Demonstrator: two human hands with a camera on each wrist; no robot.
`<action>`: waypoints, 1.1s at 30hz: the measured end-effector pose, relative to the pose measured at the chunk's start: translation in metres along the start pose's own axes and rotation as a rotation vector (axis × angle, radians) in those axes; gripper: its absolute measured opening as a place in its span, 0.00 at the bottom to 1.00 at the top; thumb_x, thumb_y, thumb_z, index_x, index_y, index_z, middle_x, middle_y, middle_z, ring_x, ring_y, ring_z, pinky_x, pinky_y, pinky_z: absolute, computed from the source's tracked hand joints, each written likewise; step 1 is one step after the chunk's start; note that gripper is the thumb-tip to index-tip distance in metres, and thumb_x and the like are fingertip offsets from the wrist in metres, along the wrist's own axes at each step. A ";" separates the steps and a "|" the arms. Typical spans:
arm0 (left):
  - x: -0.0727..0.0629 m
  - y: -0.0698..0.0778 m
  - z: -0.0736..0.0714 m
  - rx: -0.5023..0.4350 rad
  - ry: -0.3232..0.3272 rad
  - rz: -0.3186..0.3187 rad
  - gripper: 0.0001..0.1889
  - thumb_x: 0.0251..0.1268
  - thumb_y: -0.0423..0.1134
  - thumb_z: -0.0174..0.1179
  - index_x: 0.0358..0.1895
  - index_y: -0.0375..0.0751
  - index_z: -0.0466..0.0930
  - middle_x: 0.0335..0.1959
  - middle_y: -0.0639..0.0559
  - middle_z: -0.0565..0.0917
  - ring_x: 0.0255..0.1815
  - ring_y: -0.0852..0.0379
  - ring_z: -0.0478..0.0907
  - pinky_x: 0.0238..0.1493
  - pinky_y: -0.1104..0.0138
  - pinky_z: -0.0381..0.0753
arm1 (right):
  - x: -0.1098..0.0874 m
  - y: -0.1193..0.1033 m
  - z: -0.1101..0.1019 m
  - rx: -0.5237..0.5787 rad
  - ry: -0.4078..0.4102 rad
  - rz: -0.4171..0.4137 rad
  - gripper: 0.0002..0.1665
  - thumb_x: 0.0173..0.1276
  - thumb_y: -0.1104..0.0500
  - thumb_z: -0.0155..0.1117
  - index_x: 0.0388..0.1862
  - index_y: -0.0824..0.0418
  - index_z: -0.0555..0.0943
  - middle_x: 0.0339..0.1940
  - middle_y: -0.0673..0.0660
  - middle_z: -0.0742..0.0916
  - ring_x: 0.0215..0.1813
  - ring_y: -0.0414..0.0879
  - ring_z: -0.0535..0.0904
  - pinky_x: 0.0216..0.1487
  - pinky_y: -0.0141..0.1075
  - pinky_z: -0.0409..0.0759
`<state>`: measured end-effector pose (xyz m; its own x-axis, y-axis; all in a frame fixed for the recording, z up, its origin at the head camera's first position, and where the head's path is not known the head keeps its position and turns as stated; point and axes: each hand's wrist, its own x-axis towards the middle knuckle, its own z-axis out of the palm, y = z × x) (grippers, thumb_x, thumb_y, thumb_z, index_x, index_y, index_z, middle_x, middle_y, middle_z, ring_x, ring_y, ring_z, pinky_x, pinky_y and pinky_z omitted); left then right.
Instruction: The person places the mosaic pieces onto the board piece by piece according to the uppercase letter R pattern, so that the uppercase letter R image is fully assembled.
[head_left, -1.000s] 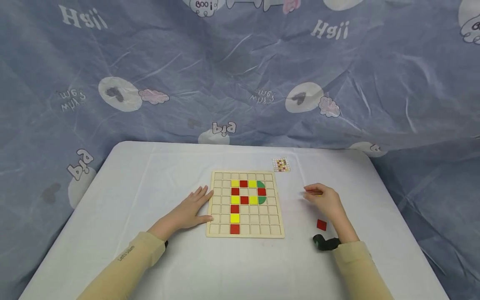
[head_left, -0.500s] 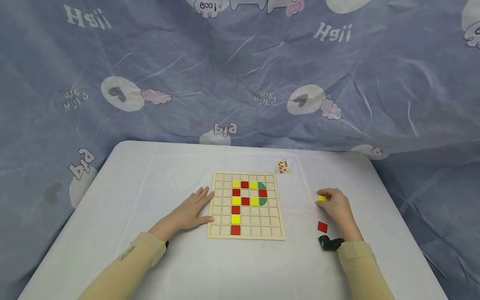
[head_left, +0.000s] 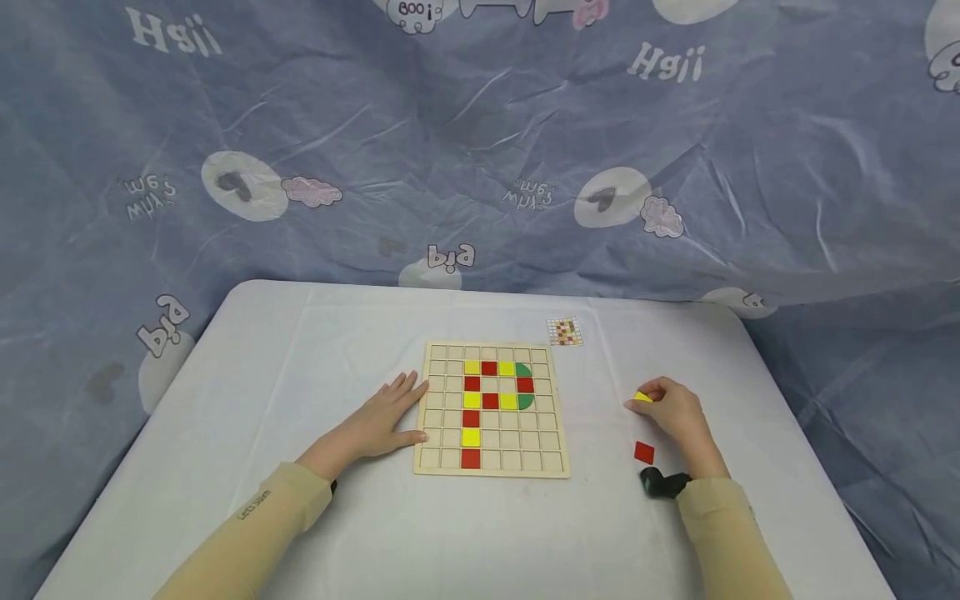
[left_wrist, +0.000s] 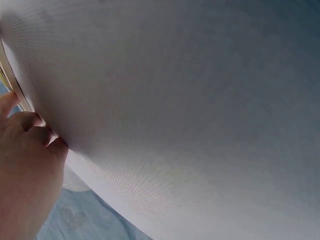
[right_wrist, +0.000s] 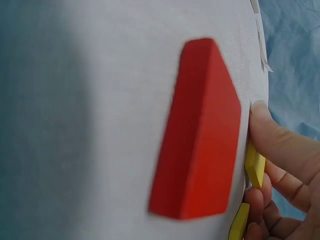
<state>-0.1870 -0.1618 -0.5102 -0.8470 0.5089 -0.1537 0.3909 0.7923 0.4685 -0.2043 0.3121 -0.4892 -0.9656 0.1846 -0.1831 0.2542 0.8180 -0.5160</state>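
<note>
My left hand (head_left: 382, 421) rests on the left edge of a wooden grid board (head_left: 529, 437), its fingers spread. Red and yellow square tiles and green curved pieces form a P-like shape in the grid. Right of the board, my right hand (head_left: 675, 412) pinches a yellow tile (right_wrist: 255, 165) between thumb and fingers, close to the table. A second yellow tile (right_wrist: 240, 222) shows by the lower fingers in the right wrist view; whether they hold it I cannot tell. Nearer the wrist, a red tile (head_left: 644, 452) lies loose on the cloth.
A small pattern card (head_left: 565, 331) lies beyond the board's far right corner. The dark wrist camera (head_left: 663, 483) on my right wrist sits close to the red tile. White cloth covers the table (head_left: 360, 525), and a blue printed curtain (head_left: 450, 125) hangs behind it.
My right hand has moved to the right, away from the board, and down towards the table. The yellow tile in its fingers shows differently tilted. My left hand stays on the board's edge.
</note>
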 end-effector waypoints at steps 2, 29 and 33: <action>-0.002 0.002 -0.002 -0.010 0.000 0.000 0.45 0.66 0.56 0.61 0.79 0.40 0.51 0.80 0.37 0.48 0.81 0.37 0.42 0.79 0.44 0.47 | 0.000 0.000 0.000 0.005 -0.008 0.015 0.26 0.60 0.52 0.74 0.49 0.69 0.79 0.42 0.66 0.80 0.43 0.56 0.74 0.39 0.38 0.72; 0.000 0.002 -0.001 -0.013 -0.007 -0.008 0.45 0.66 0.56 0.61 0.79 0.40 0.51 0.80 0.37 0.48 0.81 0.37 0.42 0.79 0.44 0.47 | -0.039 -0.110 0.067 0.457 -0.135 -0.154 0.19 0.58 0.61 0.76 0.47 0.62 0.82 0.34 0.55 0.87 0.33 0.42 0.82 0.35 0.26 0.80; 0.000 0.002 0.000 -0.013 -0.005 -0.009 0.45 0.66 0.57 0.61 0.79 0.40 0.51 0.80 0.37 0.48 0.81 0.37 0.41 0.79 0.44 0.47 | -0.048 -0.130 0.083 0.425 -0.167 -0.223 0.12 0.59 0.62 0.75 0.41 0.61 0.84 0.34 0.53 0.87 0.34 0.42 0.82 0.36 0.27 0.80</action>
<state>-0.1865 -0.1604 -0.5097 -0.8488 0.5033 -0.1621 0.3785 0.7923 0.4786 -0.1866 0.1522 -0.4828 -0.9859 -0.0873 -0.1429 0.0760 0.5272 -0.8463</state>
